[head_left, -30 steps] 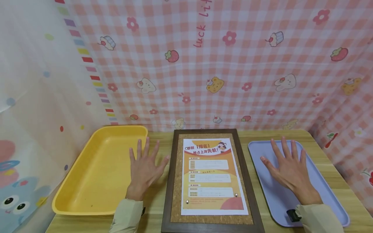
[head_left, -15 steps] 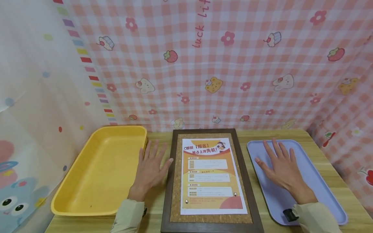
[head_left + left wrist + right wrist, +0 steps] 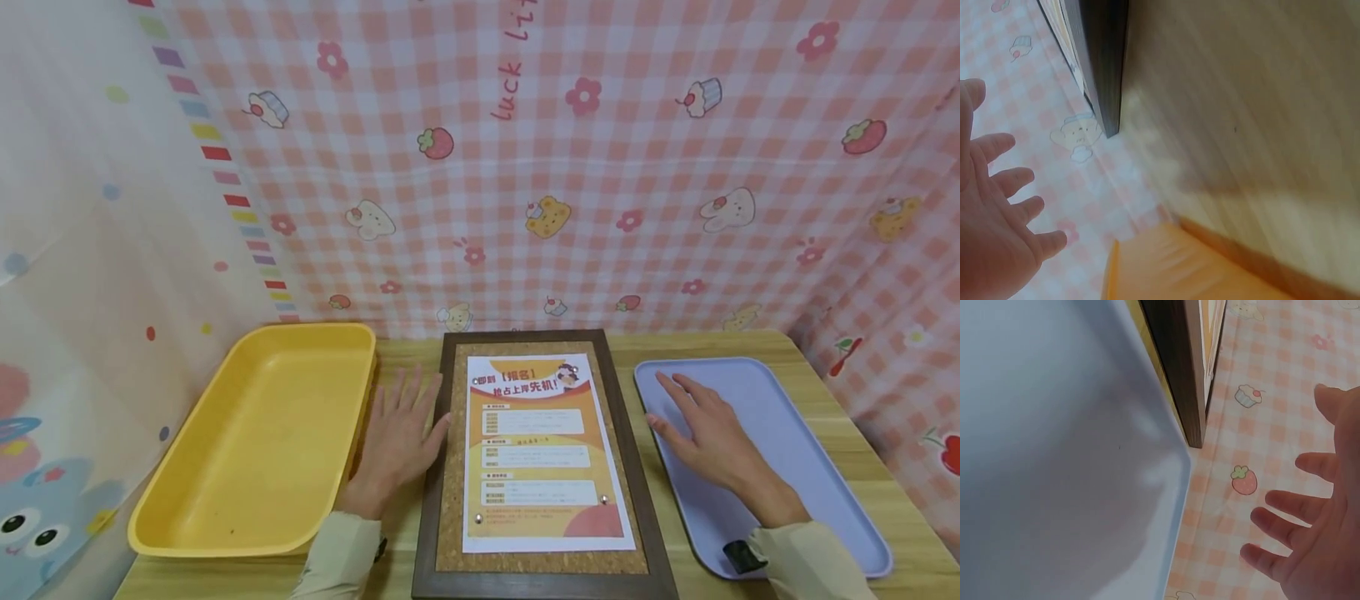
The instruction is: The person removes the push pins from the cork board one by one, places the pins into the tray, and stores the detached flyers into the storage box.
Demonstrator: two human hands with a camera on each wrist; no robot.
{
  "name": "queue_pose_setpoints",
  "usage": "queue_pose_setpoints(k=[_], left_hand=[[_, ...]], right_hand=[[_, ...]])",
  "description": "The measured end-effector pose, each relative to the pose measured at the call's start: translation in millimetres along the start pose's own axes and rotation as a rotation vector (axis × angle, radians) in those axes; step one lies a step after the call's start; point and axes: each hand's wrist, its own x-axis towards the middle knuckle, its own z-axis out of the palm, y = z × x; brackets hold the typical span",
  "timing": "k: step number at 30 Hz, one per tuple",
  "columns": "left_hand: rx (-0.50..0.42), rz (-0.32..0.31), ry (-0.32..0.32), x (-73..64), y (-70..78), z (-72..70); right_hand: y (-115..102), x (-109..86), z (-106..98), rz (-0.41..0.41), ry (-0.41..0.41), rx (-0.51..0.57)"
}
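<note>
A printed poster [image 3: 536, 458] lies on a cork board [image 3: 452, 500] in a dark brown wooden frame [image 3: 430, 533]. Silver pins [image 3: 603, 499] show near the sheet's corners. My left hand [image 3: 397, 446], fingers spread and holding nothing, is over the gap between the yellow tray and the frame, its thumb by the frame's left side. Over the left part of the lavender tray is my right hand [image 3: 708, 437], also holding nothing, its thumb pointing toward the frame. Both wrist views show the palms facing down with fingers extended, the left hand [image 3: 997, 212] and the right hand [image 3: 1310, 512].
A deep yellow tray [image 3: 255, 450] stands at the left of the wooden table [image 3: 408, 354]. At the right lies the shallow lavender tray [image 3: 795, 442]. Pink checkered cloth [image 3: 480, 167] hangs behind the table, and a pale printed curtain [image 3: 82, 292] hangs at the left.
My left hand has moved right, from over the yellow tray's edge toward the frame. My right hand has shifted left toward the frame, its fingers now closer together.
</note>
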Motion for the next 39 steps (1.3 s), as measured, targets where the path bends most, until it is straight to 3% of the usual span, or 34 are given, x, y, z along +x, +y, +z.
queue_pose_setpoints(k=[8,18,24,32,39], left_hand=[[-0.057,0.013,-0.031,-0.7,6.0,10.8],[-0.080,0.003,-0.115,0.9,8.5,23.3],[-0.092,0.037,-0.168,1.6,11.4,25.5],[-0.118,0.087,-0.234,3.4,12.4,26.8],[-0.141,0.118,-0.316,5.1,12.5,26.1]], right_hand=[[-4.8,0.8,8.0,-0.110,0.006,0.056],[-18.4,0.1,15.6,-0.094,-0.174,0.125],[-25.6,-1.0,21.0,-0.100,-0.226,0.144],[-30.7,-0.7,24.4,-0.110,-0.385,0.384],[-34.0,-3.5,26.9,-0.067,-0.536,0.514]])
